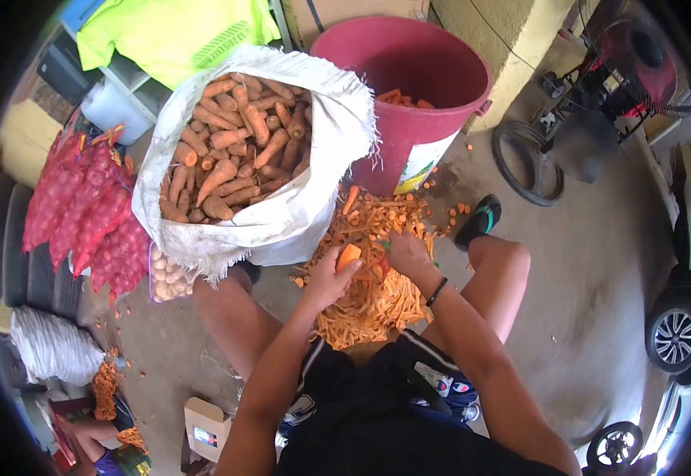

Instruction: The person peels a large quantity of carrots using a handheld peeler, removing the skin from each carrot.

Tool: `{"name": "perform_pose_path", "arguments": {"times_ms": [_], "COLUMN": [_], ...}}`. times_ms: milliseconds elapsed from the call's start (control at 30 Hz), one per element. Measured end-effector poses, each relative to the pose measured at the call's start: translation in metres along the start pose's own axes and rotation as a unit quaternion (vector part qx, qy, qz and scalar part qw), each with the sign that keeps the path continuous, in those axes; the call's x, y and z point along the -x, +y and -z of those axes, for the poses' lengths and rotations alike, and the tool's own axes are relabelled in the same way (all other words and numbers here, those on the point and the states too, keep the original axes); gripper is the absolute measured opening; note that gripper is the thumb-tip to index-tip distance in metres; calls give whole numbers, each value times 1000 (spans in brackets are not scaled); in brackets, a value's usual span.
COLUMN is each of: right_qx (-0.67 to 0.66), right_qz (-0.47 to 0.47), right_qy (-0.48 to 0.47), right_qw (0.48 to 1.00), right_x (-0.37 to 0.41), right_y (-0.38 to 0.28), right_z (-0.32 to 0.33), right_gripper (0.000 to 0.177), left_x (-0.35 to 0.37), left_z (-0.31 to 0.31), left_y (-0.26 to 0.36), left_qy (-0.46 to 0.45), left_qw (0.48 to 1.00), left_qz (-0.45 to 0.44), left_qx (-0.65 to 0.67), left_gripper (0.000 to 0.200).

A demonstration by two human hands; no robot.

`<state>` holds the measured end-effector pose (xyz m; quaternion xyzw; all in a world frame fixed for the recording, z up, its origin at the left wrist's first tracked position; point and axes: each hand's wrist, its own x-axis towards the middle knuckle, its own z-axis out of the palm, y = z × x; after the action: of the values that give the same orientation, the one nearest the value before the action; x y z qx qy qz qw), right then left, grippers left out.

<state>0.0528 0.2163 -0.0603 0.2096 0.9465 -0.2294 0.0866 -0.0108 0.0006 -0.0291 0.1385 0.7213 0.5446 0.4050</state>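
Note:
My left hand (326, 279) grips a peeled orange carrot (349, 255) by its lower end, held over a heap of carrot peelings (377, 262) on the floor between my knees. My right hand (407, 252) is closed around a peeler with a green handle (386, 245), close to the carrot's right side; the blade itself is hard to make out. A black band sits on my right wrist. In front of me stands a white woven sack (282, 214) full of unpeeled carrots (234, 151).
A maroon plastic bin (409, 87) with a few carrots inside stands behind the peelings. Red mesh bags (92, 214) lie at left, a fan (599, 79) at right, a small cardboard box (205, 428) near my left leg. Another person sits at lower left.

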Motion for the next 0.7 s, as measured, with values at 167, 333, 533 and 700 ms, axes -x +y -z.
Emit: {"name": "perform_pose_path", "arguments": {"times_ms": [167, 333, 533, 700], "right_qx": [49, 39, -19, -19], "right_qz": [1, 42, 85, 100], "right_qy": [-151, -236, -191, -203], "right_qw": [987, 970, 978, 974], "right_x": [-5, -6, -5, -5], "right_y": [31, 16, 16, 14], "right_z": [-35, -35, -29, -35], "right_gripper": [35, 37, 39, 41], "left_x": [-20, -41, -85, -81], "left_z": [21, 38, 99, 111], "left_y": [17, 180, 205, 150], "left_qy": [-70, -70, 287, 239], "left_qw": [977, 971, 860, 867], "left_qz": [69, -117, -298, -80], "left_qx": [-191, 197, -297, -429], "left_gripper": [32, 68, 33, 36]}}
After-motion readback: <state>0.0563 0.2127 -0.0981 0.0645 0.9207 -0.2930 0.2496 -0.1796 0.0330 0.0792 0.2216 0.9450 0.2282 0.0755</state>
